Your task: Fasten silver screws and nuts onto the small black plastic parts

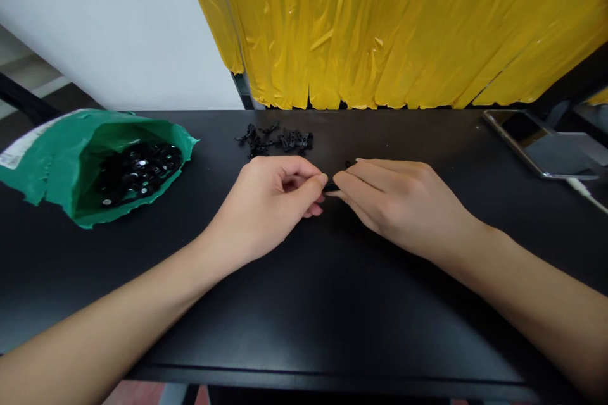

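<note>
Small black piece (330, 186): held just above or on the bench (304, 304), mid-view, between the two hands' fingertips. Contact with the bench top cannot be told. Only a sliver shows, so shape and any joined parts are hidden. A dark bit also shows at the far edge of the right fingers; same piece or another, unclear.

Progress, as judged: this piece is in mid-handling, not set down. Loose black pieces (294, 139) lie in a low, tangled heap just beyond the left hand; whether finished or waiting, cannot say. Plenty more dark parts (142, 171) sit in the bag, some with shiny round spots, so much appears left. No count possible.

Orientation: the visible sliver seems to run crosswise, left to right, from one hand's fingertips to the other's. True long axis uncertain under the fingers; which end leads, cannot tell.

Grip: left hand (273, 205) pinches at the piece's left side, thumb and forefinger drawn together, other fingers curled beneath. Right hand (394, 193), palm down, has fingers bunched over the right side, seemingly clasping it; the thumb is mostly hidden.

Farther out: green bag (52, 152) on its side at left, torn mouth facing the hands. Phone (517, 142) at far right, white cable (586, 193) attached. Yellow plastic sheeting (380, 25) hangs behind the bench, white panel (118, 25) to its left.
</note>
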Available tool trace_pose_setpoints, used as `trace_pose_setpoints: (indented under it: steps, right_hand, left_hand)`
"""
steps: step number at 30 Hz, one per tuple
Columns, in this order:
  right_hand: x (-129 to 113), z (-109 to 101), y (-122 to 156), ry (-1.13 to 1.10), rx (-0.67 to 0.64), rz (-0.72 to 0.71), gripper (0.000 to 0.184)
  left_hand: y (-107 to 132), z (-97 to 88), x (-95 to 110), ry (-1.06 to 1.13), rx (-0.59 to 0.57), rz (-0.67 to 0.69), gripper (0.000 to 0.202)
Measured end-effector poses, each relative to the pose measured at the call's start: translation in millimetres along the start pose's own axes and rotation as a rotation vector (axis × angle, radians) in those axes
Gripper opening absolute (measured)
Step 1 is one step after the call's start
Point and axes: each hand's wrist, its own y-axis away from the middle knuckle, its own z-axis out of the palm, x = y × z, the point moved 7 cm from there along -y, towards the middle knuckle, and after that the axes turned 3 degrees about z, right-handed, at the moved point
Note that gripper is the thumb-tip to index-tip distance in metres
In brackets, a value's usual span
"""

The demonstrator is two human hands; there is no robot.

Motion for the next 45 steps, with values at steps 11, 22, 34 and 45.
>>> trace_pose_setpoints:
  steps: [11,22,34,45]
  right_hand:
    - [-6.5,0.8,-3.0,0.112,0.032,-0.004,0.026]
    - [-6.1,0.6,-2.0,0.091,0.036,-0.005,0.026]
    - [-4.0,0.4,0.1,0.019,0.031,-0.004,0.023]
    - [-6.5,-2.1,-2.1,0.019,0.063,-0.036,0.026]
  left_hand:
    - [-0.7,1.7,-3.6,-0.007,0.067,0.063,0.012]
    - [-2.3,0.6,-4.4,0.122,0.039,0.04,0.013]
    - [-2.4,1.6,-6.7,0.16,-0.013,0.001,0.013]
    - [-2.9,0.2,-9.4,0.126,-0.026,0.008,0.01]
